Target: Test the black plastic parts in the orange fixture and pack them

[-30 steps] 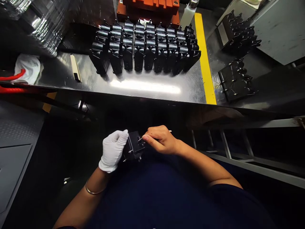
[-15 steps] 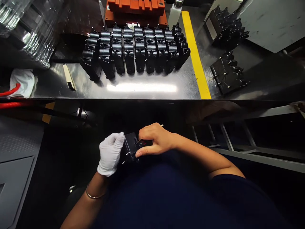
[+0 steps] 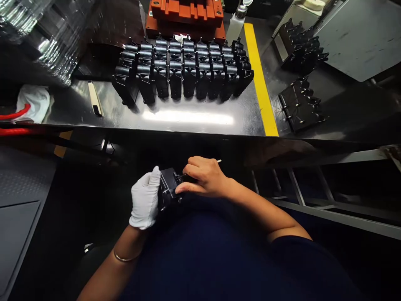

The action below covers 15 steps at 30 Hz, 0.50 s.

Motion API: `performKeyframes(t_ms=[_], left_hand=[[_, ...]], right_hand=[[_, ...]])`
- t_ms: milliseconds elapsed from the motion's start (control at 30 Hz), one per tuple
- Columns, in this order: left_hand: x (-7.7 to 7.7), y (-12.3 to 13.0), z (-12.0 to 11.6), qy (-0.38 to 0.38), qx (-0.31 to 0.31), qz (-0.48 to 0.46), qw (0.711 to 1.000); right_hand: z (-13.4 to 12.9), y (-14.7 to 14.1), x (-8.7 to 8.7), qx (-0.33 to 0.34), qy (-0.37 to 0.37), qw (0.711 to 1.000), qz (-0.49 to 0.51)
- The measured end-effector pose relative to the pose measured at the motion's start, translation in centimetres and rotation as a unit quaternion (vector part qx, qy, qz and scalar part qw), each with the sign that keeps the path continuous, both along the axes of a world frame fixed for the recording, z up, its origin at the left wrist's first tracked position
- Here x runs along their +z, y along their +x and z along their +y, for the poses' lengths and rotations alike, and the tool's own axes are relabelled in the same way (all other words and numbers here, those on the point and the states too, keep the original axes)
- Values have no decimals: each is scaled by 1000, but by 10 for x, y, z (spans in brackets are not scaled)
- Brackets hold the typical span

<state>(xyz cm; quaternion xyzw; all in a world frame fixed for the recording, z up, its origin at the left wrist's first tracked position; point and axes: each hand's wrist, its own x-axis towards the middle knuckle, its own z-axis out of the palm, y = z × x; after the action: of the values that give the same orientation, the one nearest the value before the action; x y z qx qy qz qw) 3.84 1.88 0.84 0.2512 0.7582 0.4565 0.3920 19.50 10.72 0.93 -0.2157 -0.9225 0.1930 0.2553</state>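
Note:
My left hand [image 3: 145,198], in a white glove, is closed around one side of a black molded plastic part [image 3: 168,179], held in front of my body below the bench edge. My bare right hand [image 3: 205,176] is closed at the part's right side, its thumb against the part. The pale end of a slim tool [image 3: 219,161] sticks out behind the right fingers; the rest of it is mostly hidden in the grip. Small pins show along the part's lower edge.
On the metal bench [image 3: 188,125] stands a row of black molded parts [image 3: 183,71]. A cream box cutter [image 3: 95,99], white cloth [image 3: 33,102], orange block [image 3: 188,16], bottle [image 3: 236,25] and yellow tape [image 3: 260,83] surround it. More black parts [image 3: 300,104] lie right.
The right hand has moved slightly up and left along the part, and more of the tool's pale end shows. The view has shifted a little. My left hand keeps its hold.

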Motion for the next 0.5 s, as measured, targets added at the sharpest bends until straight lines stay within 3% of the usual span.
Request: performKeyframes(t_ms=[167, 267, 333, 433, 500], left_hand=[[2, -1, 3, -3, -14, 13, 1000], [2, -2, 5, -9, -14, 28, 999], [2, -3, 7, -19, -27, 21, 999], [0, -7, 10, -52, -59, -33, 996], [-4, -10, 12, -71, -69, -103, 990]], right_hand=[[1, 0, 2, -17, -16, 999, -33], [4, 3, 7, -2, -69, 997, -43], [7, 6, 12, 66, -159, 983, -60], [12, 9, 16, 177, -281, 940, -80], [12, 9, 13, 118, -264, 956, -42]])
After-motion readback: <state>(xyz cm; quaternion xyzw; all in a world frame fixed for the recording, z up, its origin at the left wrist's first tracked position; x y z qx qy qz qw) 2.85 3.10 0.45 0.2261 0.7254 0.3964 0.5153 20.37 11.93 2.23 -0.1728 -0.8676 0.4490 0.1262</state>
